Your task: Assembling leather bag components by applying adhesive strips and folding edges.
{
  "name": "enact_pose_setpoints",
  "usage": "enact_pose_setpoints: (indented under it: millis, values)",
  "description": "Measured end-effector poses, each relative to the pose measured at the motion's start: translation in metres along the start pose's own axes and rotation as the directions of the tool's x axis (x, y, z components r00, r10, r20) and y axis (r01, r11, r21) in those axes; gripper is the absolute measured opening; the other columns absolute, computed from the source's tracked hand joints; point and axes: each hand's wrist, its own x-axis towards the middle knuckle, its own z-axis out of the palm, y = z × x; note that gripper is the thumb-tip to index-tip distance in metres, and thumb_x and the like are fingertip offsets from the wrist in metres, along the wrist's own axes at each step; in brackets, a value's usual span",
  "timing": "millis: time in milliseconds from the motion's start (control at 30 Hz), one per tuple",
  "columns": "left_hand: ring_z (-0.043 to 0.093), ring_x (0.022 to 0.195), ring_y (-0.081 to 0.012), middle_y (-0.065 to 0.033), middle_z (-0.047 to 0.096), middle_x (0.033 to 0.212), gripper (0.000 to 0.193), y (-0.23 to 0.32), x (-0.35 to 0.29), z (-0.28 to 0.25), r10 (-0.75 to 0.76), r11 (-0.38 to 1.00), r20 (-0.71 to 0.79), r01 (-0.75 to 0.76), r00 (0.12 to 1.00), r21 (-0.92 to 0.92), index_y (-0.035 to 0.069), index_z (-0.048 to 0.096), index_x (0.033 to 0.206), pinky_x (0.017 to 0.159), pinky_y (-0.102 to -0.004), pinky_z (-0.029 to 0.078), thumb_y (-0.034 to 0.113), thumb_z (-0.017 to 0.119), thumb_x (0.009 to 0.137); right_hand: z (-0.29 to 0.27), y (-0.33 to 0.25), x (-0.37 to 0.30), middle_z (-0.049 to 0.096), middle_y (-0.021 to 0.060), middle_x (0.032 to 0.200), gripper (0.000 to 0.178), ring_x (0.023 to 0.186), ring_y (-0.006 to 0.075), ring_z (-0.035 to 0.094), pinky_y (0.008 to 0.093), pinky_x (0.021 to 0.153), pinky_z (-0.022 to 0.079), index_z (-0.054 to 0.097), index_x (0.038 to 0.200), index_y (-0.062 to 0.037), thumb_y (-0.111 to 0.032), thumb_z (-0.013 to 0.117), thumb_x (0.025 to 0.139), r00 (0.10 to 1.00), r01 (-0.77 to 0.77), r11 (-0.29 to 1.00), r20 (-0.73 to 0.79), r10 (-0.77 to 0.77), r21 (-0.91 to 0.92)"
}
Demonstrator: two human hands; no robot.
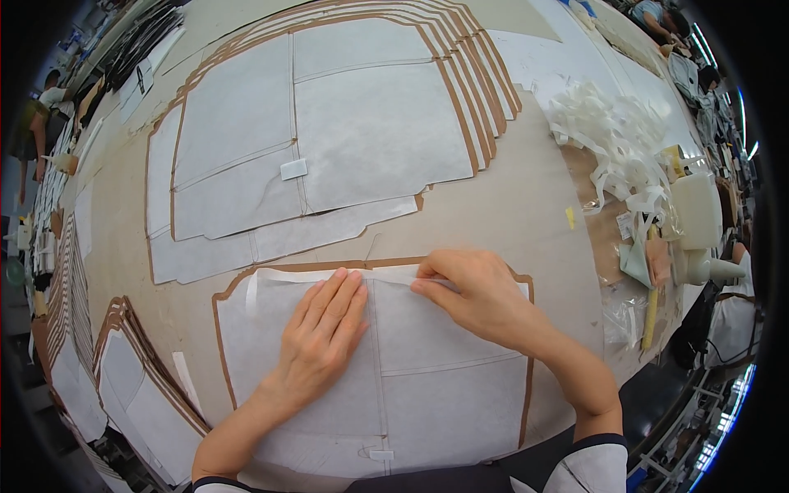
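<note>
A white-backed panel with brown edges (448, 403) lies flat in front of me, crossed by stitched seams. Along its far edge runs a narrow white tape strip (396, 274). My left hand (327, 320) rests flat on the panel and strip near the middle seam, fingers stretched out and close together. My right hand (468, 287) pinches the strip between thumb and fingertips, right of that seam. A small white label (381, 455) sits on the panel's near part.
Beyond lies a fanned stack of similar panels (370, 123). More panels (140, 386) are piled at the left. On the right are a tangle of white strips (612, 135), a cream plastic bottle (697, 209) and a yellow-handled brush (651, 316). Other people work in the background.
</note>
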Motion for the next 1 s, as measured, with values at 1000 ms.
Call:
enact_pose_setpoints:
  millis: [1000]
  values:
    - [0.052, 0.12, -0.0344, -0.0183, 0.054, 0.133, 0.056, 0.019, 0.015, 0.001, -0.05, 0.977, 0.125, 0.023, 0.991, 0.213, -0.004, 0.059, 0.131, 0.104, -0.0523, 0.041, 0.008, 0.074, 0.078, -0.025, 0.046, -0.031, 0.064, 0.0165, 0.07, 0.017, 0.064, 0.0354, 0.063, 0.0432, 0.062, 0.048, 0.06, 0.08, -0.0002, -0.013, 0.065, 0.09, 0.955, -0.226, 0.974, -0.195, 0.222, 0.001]
